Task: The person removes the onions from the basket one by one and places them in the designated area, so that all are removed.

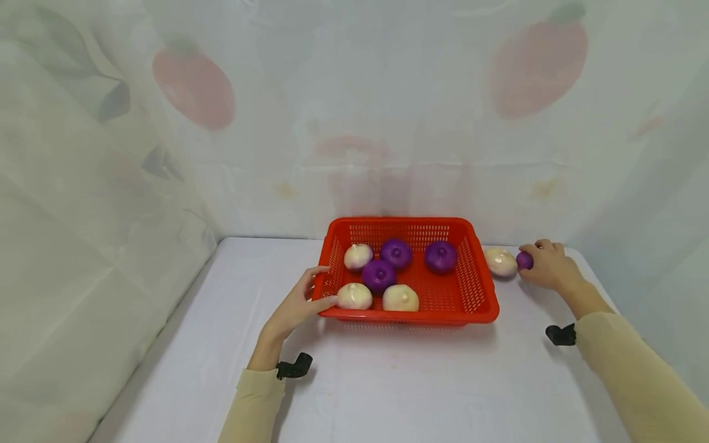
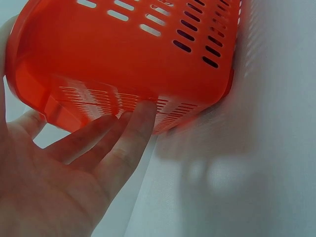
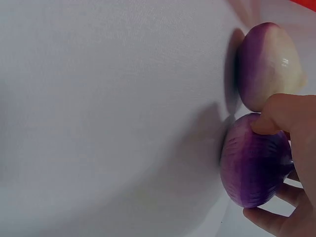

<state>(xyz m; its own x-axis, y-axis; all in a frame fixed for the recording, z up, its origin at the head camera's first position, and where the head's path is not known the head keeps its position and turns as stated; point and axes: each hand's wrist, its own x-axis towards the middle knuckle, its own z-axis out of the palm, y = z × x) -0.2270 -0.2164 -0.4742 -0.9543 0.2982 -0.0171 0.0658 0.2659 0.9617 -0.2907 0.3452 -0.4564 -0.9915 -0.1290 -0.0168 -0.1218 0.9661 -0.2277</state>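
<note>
My left hand (image 1: 296,307) grips the left side of a red plastic basket (image 1: 426,317), thumb near the front corner. In the left wrist view, its fingers (image 2: 129,143) lie along the slotted wall under the rim. At the right, my right hand (image 1: 549,266) holds a purple onion (image 3: 254,160), thumb on one side and fingers round the other. Right beside it on the table lies a cream-and-purple onion (image 1: 501,263). Inside the basket are three purple onions (image 1: 441,256) and three cream ones (image 1: 401,298).
A white-covered table (image 1: 399,387) bears the basket. Behind it hangs a pale curtain (image 1: 388,123) with faded fruit prints, and more pale fabric (image 1: 83,246) closes in the left side. The loose cream-and-purple onion sits between the basket's right wall and my right hand.
</note>
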